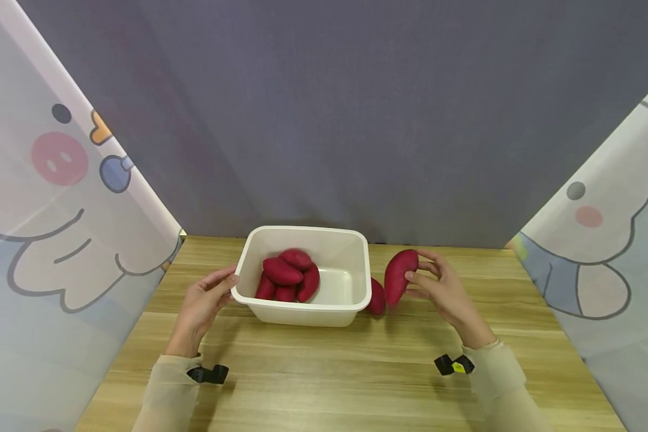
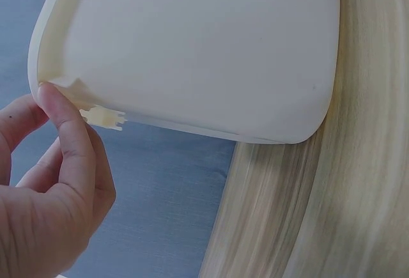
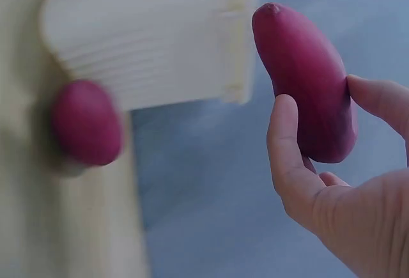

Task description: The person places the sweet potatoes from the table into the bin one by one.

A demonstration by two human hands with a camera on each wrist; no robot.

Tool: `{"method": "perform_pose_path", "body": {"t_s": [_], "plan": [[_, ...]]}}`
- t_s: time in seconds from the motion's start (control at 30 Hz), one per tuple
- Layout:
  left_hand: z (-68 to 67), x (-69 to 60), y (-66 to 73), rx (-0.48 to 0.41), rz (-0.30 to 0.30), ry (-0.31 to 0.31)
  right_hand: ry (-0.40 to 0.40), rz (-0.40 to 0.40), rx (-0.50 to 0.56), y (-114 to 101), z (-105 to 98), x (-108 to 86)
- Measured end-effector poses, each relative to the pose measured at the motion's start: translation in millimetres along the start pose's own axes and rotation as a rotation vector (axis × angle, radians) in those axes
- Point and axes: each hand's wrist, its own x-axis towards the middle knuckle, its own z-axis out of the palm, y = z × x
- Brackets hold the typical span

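A cream plastic bin (image 1: 302,315) stands on the table, with several purple-red sweet potatoes (image 1: 283,272) piled in its left part. My left hand (image 1: 202,306) pinches the bin's left rim, thumb on the edge; the left wrist view shows the fingers (image 2: 75,144) at that rim. To the right of the bin, my right hand (image 1: 445,294) holds one sweet potato (image 1: 399,276) above the table between thumb and fingers. In the right wrist view this sweet potato (image 3: 310,86) points upward. Another sweet potato (image 1: 377,298) lies on the table against the bin's right side, partly hidden by it.
The wood-grain table (image 1: 324,378) ends at a grey curtain (image 1: 345,120) behind the bin. Panels with cartoon animals (image 1: 59,228) slope along the left and right sides. Black wrist straps (image 1: 207,374) sit on both cuffs.
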Motion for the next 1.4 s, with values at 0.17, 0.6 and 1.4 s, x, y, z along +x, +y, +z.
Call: {"method": "perform_pose_path", "body": {"t_s": [0.17,0.6,1.4], "plan": [[-0.3,-0.3,1.0,0.006,0.002,0.004,-0.041,-0.038,-0.016,-31,23,27.9],[1.6,0.2,-0.2,0.002,0.024,-0.016,-0.211,0.002,-0.064,-55,105,110.0],[1.2,-0.4,-2.2,-0.002,0.026,-0.002,-0.394,0.138,-0.239,-5,174,147.3]]}}
